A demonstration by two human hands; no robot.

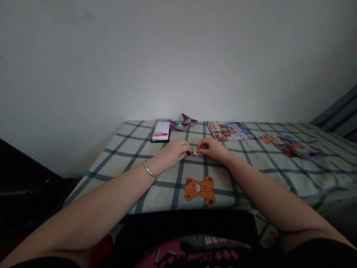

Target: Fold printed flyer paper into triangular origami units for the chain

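Note:
A small folded piece of colourful printed paper [192, 155] lies low over the checked cloth, between my two hands. My left hand [177, 150], with a silver bangle at the wrist, pinches its left part with bent fingers. At its right end, the thumb and fingertips of my right hand [213, 149] are closed on the same paper. The fingers cover much of it, so its exact folds cannot be made out.
Behind my left hand lies a phone [161, 131] with a lit screen. Beside it rests a folded blue, red and white paper shape [184, 123]. Two printed leaflets [230, 131] [295, 147] lie to the right. A white wall [178, 59] rises at the cloth's back edge.

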